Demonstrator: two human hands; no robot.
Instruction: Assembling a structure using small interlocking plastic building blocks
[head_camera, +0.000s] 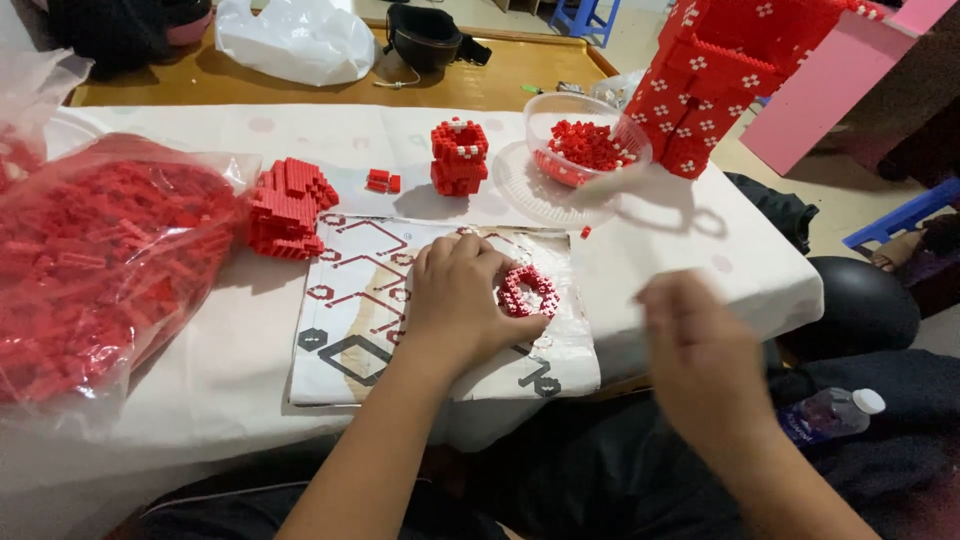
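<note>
Right hand motion-blurred, grip unreadable; left hand half-covers brick ring.

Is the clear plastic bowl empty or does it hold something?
Not empty: the clear bowl holds a heap of small red bricks, seen through its wall.
</note>
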